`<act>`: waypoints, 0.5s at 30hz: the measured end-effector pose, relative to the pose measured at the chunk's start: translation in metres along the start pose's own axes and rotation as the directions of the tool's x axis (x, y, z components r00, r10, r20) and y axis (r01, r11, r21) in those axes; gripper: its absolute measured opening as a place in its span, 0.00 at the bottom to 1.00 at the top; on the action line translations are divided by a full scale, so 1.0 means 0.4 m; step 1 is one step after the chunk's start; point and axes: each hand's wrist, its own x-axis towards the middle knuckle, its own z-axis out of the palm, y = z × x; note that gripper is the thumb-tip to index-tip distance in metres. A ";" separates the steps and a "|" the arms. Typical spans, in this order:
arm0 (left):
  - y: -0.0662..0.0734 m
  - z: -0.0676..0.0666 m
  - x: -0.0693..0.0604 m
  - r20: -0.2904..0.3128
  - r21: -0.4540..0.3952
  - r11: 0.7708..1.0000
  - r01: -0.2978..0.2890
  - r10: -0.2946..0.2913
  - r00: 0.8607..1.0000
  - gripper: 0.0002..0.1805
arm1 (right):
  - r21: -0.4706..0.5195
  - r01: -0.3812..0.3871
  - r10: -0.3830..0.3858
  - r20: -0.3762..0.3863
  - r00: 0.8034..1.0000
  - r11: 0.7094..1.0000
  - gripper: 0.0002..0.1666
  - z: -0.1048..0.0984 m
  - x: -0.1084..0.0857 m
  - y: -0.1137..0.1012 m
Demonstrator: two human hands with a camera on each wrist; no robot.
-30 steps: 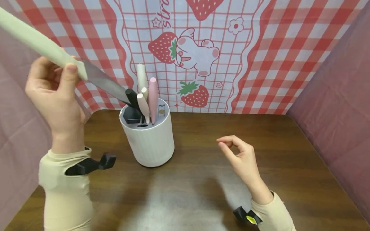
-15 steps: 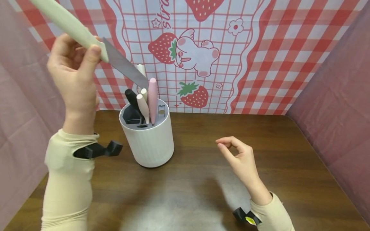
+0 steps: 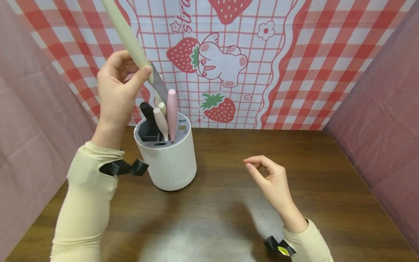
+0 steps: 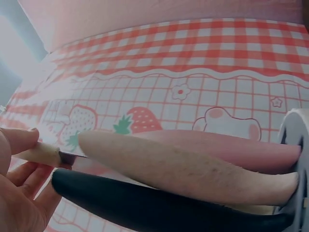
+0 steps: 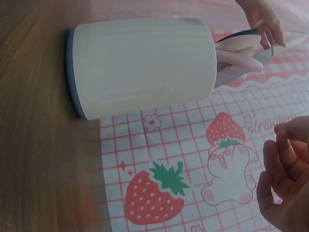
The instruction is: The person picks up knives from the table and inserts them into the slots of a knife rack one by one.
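Note:
My left hand [image 3: 116, 89] pinches a kitchen knife [image 3: 131, 42] by its pale green handle near the blade, the handle end leaning up and left. The blade slants down behind the upright handles in a white round knife block [image 3: 171, 167]; its tip is hidden in the head view. In the right wrist view the blade reaches the block's top; I cannot tell whether it is in a slot. The block holds a pink handle [image 3: 171, 114], a pale pink handle [image 4: 193, 166], a black handle [image 4: 159, 205] and other cream ones. My right hand [image 3: 273, 180] hovers over the table with loosely bent fingers, holding nothing.
The block stands at the back left of a brown wooden table [image 3: 209, 222]. Behind it hangs a red-and-white checked cloth [image 3: 304, 72] with strawberries. Pink fabric walls [image 3: 373, 120] border both sides. A dark hollow and slots show in the block's top.
My left hand has carried the knife to the right, over the block. The knife has turned steeper and its blade has lowered behind the handles. My right hand has hardly moved.

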 end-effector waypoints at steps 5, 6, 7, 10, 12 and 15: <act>-0.009 0.012 -0.005 0.036 0.117 0.992 0.041 -0.046 0.998 0.11 | -0.003 0.000 0.000 -0.002 1.000 1.000 0.06 0.001 -0.002 0.003; -0.010 0.015 -0.006 0.042 0.144 0.989 0.041 -0.048 0.998 0.11 | -0.005 0.000 0.000 -0.003 1.000 1.000 0.07 0.001 -0.002 0.004; -0.010 0.017 -0.007 0.046 0.162 0.986 0.042 -0.050 0.998 0.11 | -0.008 0.001 -0.001 -0.003 1.000 1.000 0.07 0.001 -0.003 0.005; -0.010 0.022 -0.009 0.048 0.198 0.979 0.042 -0.052 0.997 0.11 | -0.013 0.002 -0.002 -0.004 1.000 1.000 0.07 0.001 -0.002 0.006; -0.011 0.024 -0.007 0.048 0.204 0.978 0.042 -0.053 0.997 0.12 | -0.015 0.004 -0.004 -0.003 1.000 1.000 0.07 0.001 -0.002 0.006; -0.019 0.026 -0.004 0.065 0.218 0.975 0.037 -0.053 0.996 0.13 | -0.010 0.005 -0.005 0.000 1.000 1.000 0.06 0.001 -0.001 0.004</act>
